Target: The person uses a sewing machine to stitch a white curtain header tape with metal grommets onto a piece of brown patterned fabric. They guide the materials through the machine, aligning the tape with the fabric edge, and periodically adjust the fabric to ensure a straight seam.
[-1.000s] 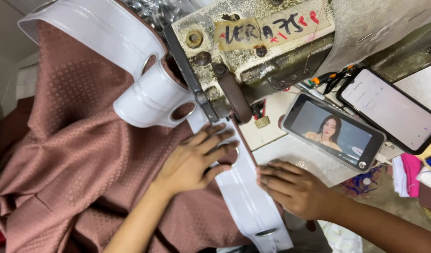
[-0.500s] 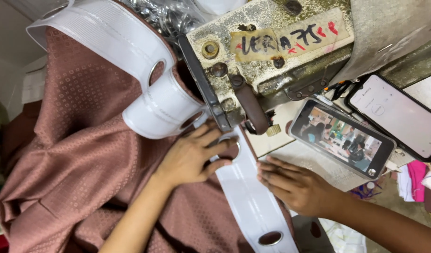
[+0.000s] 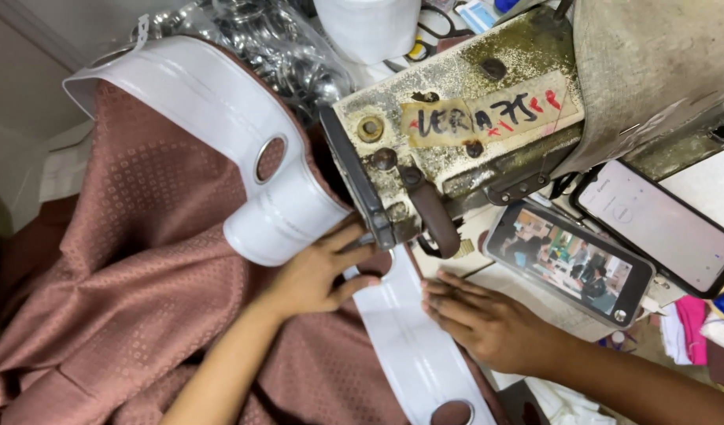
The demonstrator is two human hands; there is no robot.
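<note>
Running lengthwise toward the sewing machine [image 3: 456,149], the white tape [image 3: 409,346] lies pinned — both hands' fingers [image 3: 354,236] flat, spread.

Matt mauve cloth [image 3: 142,299], worn metal machine [image 3: 456,142]

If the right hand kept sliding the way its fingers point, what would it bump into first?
The right hand points left across the white tape; going on, it would probably meet the left hand resting there, though the gap is hard to judge.
</note>
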